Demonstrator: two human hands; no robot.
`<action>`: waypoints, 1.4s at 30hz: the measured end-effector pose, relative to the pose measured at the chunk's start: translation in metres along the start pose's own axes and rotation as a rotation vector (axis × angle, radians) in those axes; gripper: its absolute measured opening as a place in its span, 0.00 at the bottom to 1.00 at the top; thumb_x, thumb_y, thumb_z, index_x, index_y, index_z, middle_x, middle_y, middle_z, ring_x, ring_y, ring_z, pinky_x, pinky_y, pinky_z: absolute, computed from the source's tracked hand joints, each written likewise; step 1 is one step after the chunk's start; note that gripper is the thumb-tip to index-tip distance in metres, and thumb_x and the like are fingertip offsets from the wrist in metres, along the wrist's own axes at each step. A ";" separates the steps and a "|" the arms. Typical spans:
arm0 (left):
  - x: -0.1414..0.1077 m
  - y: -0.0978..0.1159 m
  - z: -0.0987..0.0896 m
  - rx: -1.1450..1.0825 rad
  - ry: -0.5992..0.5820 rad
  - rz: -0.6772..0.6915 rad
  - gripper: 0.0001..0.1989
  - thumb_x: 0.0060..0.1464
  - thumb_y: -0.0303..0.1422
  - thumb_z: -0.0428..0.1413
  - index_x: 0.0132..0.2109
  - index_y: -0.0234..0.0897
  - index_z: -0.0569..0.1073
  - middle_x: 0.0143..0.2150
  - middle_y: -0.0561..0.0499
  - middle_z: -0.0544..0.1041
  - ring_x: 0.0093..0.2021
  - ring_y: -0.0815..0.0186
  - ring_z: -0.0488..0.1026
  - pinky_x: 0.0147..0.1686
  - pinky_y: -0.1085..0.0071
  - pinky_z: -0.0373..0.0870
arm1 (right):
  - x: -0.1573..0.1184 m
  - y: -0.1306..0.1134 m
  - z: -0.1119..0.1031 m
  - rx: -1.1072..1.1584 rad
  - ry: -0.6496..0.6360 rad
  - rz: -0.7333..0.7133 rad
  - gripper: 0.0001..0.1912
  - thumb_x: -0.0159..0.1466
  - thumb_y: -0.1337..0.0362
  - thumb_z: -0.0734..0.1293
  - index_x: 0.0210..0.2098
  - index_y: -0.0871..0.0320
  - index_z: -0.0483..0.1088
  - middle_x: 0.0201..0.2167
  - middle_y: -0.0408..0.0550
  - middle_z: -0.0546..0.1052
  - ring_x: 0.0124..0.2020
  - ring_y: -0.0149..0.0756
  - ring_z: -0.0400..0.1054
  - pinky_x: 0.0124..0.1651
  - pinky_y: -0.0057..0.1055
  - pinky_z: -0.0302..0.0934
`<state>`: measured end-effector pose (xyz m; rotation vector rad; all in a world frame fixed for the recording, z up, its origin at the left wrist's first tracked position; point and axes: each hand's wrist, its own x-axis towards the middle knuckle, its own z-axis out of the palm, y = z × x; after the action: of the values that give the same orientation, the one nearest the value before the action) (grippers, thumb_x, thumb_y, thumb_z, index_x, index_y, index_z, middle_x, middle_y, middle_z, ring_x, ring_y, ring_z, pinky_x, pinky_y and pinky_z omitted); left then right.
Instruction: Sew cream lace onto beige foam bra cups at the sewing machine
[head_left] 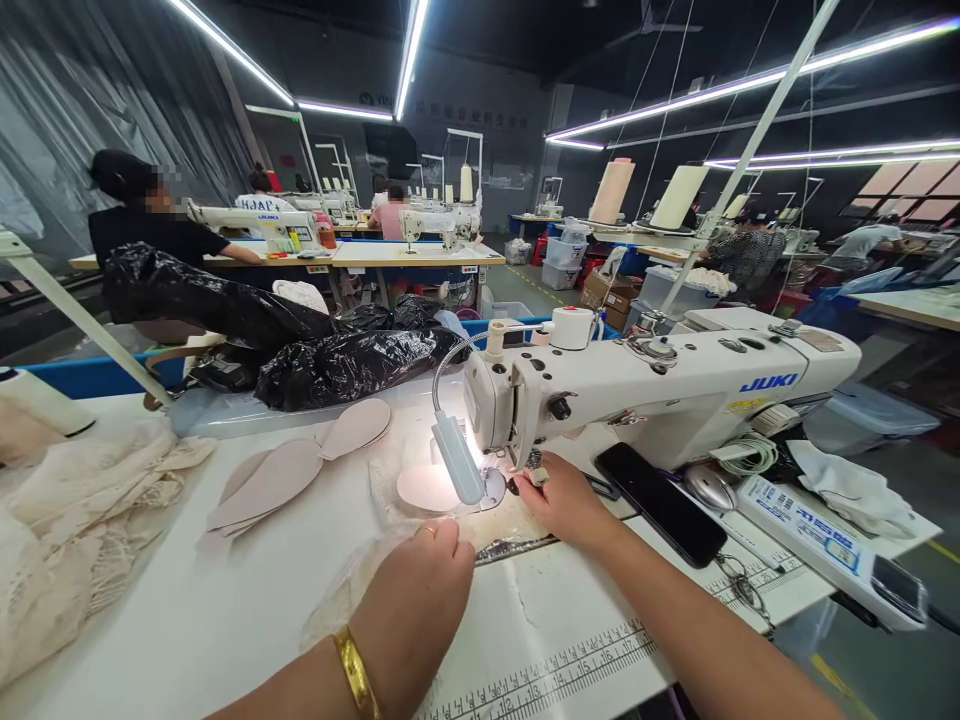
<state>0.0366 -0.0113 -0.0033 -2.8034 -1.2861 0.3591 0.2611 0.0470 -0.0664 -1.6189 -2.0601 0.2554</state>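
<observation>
A white sewing machine (675, 385) stands on the table, its lamp (457, 460) lit beside the needle area. Under the lamp lies a pale beige fabric piece (427, 490). My left hand (420, 590), with a gold bracelet at the wrist, rests just in front of that piece, fingers curled and their tips hidden. At the needle area, close to the presser foot, is my right hand (562, 500), its fingers pinched together; what they hold, if anything, is too small to make out. More beige pieces (274, 480) lie stacked to the left.
Lace fabric (67, 540) covers the left table edge. Black plastic bags (345, 365) lie behind the table. To the right are a phone (660, 503), a long white box (825, 545) and keys (744, 585). A ruler tape (585, 665) runs along the front. Other people sit at machines beyond.
</observation>
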 end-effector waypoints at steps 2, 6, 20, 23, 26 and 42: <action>0.004 0.004 0.005 -0.096 0.060 0.078 0.16 0.50 0.13 0.49 0.37 0.34 0.74 0.39 0.44 0.77 0.36 0.58 0.73 0.34 0.64 0.71 | 0.001 0.001 0.000 0.000 -0.002 -0.004 0.09 0.65 0.70 0.62 0.37 0.54 0.74 0.34 0.47 0.77 0.38 0.42 0.70 0.40 0.33 0.59; 0.022 -0.003 0.022 -0.267 0.289 0.149 0.12 0.54 0.15 0.49 0.36 0.35 0.71 0.40 0.48 0.75 0.35 0.63 0.69 0.35 0.67 0.69 | 0.001 0.001 0.001 0.004 -0.006 -0.010 0.09 0.65 0.70 0.62 0.37 0.54 0.74 0.34 0.47 0.77 0.37 0.42 0.70 0.41 0.33 0.59; 0.029 -0.030 0.018 -0.334 0.374 0.219 0.13 0.47 0.13 0.49 0.28 0.37 0.63 0.36 0.51 0.73 0.33 0.65 0.66 0.33 0.68 0.63 | 0.000 -0.001 -0.001 0.001 0.001 0.007 0.09 0.65 0.69 0.62 0.35 0.54 0.74 0.32 0.47 0.77 0.36 0.43 0.70 0.38 0.33 0.59; 0.030 -0.032 0.018 -0.328 0.373 0.213 0.12 0.47 0.14 0.50 0.29 0.37 0.65 0.38 0.50 0.73 0.34 0.63 0.67 0.33 0.68 0.63 | 0.000 -0.002 -0.001 0.005 0.002 0.004 0.08 0.65 0.70 0.62 0.35 0.54 0.73 0.33 0.47 0.77 0.37 0.43 0.70 0.38 0.33 0.59; 0.034 -0.034 0.018 -0.321 0.377 0.238 0.12 0.47 0.14 0.49 0.31 0.37 0.66 0.37 0.50 0.73 0.34 0.63 0.67 0.33 0.68 0.65 | 0.000 -0.003 -0.002 0.007 0.001 0.000 0.09 0.64 0.71 0.62 0.36 0.54 0.74 0.34 0.48 0.78 0.37 0.43 0.70 0.39 0.33 0.59; 0.043 -0.043 0.014 -0.274 0.415 0.221 0.15 0.50 0.13 0.48 0.34 0.38 0.67 0.38 0.50 0.77 0.37 0.64 0.73 0.38 0.70 0.71 | -0.002 -0.002 -0.003 -0.011 -0.015 0.006 0.12 0.65 0.70 0.62 0.41 0.54 0.76 0.35 0.47 0.79 0.37 0.43 0.72 0.38 0.32 0.60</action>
<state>0.0283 0.0485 -0.0200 -3.0179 -1.0016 -0.4100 0.2609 0.0445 -0.0636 -1.6343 -2.0716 0.2592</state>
